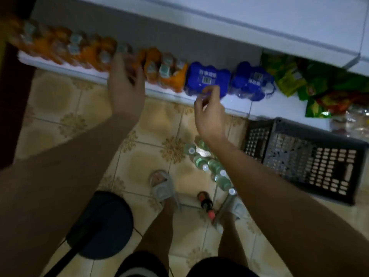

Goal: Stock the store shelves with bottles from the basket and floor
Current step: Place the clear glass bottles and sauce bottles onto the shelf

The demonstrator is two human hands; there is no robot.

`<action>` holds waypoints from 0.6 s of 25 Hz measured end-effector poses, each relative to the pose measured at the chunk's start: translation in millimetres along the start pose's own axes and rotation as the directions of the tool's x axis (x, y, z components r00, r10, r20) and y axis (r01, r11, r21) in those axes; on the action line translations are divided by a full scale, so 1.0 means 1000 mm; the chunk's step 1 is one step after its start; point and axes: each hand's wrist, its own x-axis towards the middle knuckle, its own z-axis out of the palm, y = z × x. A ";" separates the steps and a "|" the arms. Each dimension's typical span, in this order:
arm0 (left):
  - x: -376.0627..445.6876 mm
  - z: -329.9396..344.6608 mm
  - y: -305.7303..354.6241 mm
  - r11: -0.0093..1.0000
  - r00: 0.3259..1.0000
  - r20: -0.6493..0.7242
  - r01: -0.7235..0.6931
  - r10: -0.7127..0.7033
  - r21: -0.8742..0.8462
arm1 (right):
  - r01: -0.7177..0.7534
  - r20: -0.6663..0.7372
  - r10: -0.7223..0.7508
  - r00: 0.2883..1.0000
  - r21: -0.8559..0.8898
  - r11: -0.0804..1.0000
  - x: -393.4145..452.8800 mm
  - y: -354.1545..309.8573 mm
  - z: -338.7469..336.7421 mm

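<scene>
Your left hand [125, 84] reaches over the low white shelf [235, 105] at the row of orange bottles [95, 54], fingers curled, but blur hides whether it grips one. Your right hand [209, 112] hovers just before the blue bottle packs [207, 78], fingers loosely bent and holding nothing. Clear bottles [209, 166] and one dark bottle [205, 203] lie on the tiled floor [60, 108] between your feet and the black basket [307, 160].

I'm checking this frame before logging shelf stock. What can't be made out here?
- Head view: left hand is motion-blurred; whether it grips an orange bottle is unclear.
- Blue pack label print is too small to read.
- Clear bottles on the floor are partly hidden by the right forearm.
</scene>
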 end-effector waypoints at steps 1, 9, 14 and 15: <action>-0.020 0.009 -0.014 0.998 0.994 0.096 0.045 -0.048 0.039 | -0.054 0.039 0.055 0.998 -0.024 0.998 -0.023 0.024 0.003; -0.255 0.106 -0.130 0.823 0.220 0.795 0.085 -0.565 0.561 | -0.270 0.594 0.618 0.515 -0.572 0.775 -0.189 0.246 0.021; -0.347 0.169 -0.161 0.779 0.150 0.770 0.230 -0.621 0.584 | -0.042 0.684 0.664 0.302 -0.687 0.726 -0.218 0.342 0.025; -0.356 0.178 -0.166 0.771 0.164 0.758 0.232 -0.631 0.592 | -0.003 0.698 0.661 0.275 -0.687 0.726 -0.221 0.356 0.030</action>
